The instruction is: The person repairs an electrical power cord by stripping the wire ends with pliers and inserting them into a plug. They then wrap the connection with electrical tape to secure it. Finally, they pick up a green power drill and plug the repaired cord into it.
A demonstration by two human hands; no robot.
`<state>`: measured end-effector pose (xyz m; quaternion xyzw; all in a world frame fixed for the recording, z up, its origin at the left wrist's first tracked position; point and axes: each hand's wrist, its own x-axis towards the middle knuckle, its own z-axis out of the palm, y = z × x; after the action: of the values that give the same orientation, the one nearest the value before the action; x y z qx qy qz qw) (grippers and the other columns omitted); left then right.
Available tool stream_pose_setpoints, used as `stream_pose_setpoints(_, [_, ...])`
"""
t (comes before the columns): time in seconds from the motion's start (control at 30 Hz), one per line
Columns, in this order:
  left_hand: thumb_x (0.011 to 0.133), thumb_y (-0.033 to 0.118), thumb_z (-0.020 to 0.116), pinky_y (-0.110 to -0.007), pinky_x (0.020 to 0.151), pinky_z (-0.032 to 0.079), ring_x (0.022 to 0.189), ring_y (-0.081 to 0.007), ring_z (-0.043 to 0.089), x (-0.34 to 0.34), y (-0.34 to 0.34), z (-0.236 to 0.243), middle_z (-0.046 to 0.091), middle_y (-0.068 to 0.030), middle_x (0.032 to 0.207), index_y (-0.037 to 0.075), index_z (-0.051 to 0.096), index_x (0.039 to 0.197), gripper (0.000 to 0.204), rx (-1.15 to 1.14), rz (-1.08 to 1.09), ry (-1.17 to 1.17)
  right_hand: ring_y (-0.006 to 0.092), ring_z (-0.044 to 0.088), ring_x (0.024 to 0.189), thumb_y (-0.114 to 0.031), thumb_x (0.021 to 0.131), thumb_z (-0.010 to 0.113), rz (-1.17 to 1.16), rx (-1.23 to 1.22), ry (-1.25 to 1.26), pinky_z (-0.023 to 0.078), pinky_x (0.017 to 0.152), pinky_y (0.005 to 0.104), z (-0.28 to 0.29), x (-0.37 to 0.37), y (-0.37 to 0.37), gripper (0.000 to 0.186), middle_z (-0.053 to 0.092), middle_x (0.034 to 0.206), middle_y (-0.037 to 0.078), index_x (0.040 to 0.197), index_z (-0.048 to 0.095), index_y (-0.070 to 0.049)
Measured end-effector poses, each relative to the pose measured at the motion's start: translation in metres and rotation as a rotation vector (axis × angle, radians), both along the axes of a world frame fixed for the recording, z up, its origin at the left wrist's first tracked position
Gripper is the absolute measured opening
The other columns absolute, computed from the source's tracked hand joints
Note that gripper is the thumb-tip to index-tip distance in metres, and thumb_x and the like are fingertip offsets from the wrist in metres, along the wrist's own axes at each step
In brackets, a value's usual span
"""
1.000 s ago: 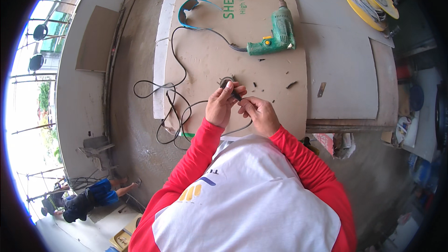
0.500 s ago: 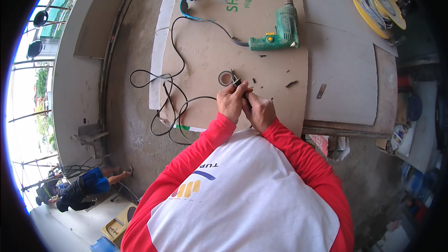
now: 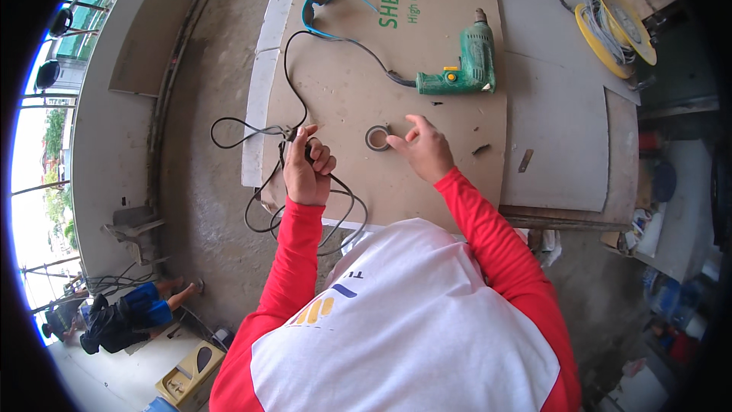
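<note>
My left hand is closed around the black power cord at the near left of the board, its loops hanging around the wrist; the cord's end is mostly hidden in the fingers. My right hand has thumb and fingers apart, the thumb tip beside a small roll of dark tape lying flat; whether they touch I cannot tell. Farther off, a green power drill with a yellow switch lies on its side, its cord running left and back to the loops.
Blue-framed safety glasses rest on the brown board at the back left. Dark scraps and a flat rusty metal strip lie to the right. A yellow cable reel stands far right. A person is at the lower left.
My hands have come apart: the left moved left with the cord, and the right opened and moved slightly right and up, beside the tape roll. The view has shifted a little.
</note>
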<state>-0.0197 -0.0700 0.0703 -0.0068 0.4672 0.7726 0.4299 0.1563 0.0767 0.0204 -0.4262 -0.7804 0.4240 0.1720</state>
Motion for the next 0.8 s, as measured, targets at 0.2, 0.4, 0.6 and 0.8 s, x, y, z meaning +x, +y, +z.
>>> stream_pose_setpoints(0.2, [0.098, 0.014, 0.055, -0.021, 0.045, 0.027, 0.055, -0.0059, 0.035, -0.018, -0.02, 0.024, 0.045, 0.0023, 0.072, 0.004, 0.057, 0.114, 0.019, 0.041, 0.002, 0.017, 0.0336, 0.065, 0.086, -0.019, 0.084, 0.071, 0.022, 0.2, -0.086, 0.054, 0.076, 0.0427, -0.049, -0.038, -0.012, 0.025, 0.065, 0.098, 0.013, 0.105, 0.065, -0.008])
stream_pose_setpoints(0.4, [0.097, 0.011, 0.054, -0.022, 0.048, 0.033, 0.06, -0.0081, 0.042, -0.028, -0.029, 0.012, 0.051, -0.0018, 0.079, 0.0, 0.055, 0.115, 0.021, 0.037, -0.036, -0.016, 0.0332, 0.066, 0.083, -0.011, 0.083, 0.062, 0.022, 0.226, -0.006, 0.054, 0.072, 0.0451, -0.03, -0.004, -0.008, 0.015, 0.063, 0.096, 0.011, 0.096, 0.068, -0.015])
stream_pose_setpoints(0.6, [0.097, 0.014, 0.052, -0.023, 0.053, 0.036, 0.066, -0.0088, 0.044, -0.026, -0.015, 0.007, 0.056, -0.0029, 0.086, -0.003, 0.057, 0.117, 0.026, 0.078, -0.129, -0.041, 0.0262, 0.064, 0.079, -0.022, 0.084, 0.072, -0.098, 0.177, -0.051, 0.054, 0.069, 0.0389, -0.023, 0.029, -0.006, 0.043, 0.061, 0.103, 0.013, 0.12, 0.059, -0.005])
stream_pose_setpoints(0.8, [0.102, 0.017, 0.053, -0.024, 0.057, 0.04, 0.069, -0.0102, 0.049, -0.044, -0.016, 0.022, 0.058, -0.0042, 0.088, -0.002, 0.058, 0.115, 0.024, 0.134, -0.12, 0.044, 0.0225, 0.055, 0.094, -0.035, 0.08, 0.083, -0.783, -0.637, 0.598, 0.056, 0.07, 0.0395, -0.038, 0.003, 0.088, 0.067, 0.055, 0.113, 0.014, 0.126, 0.053, 0.003])
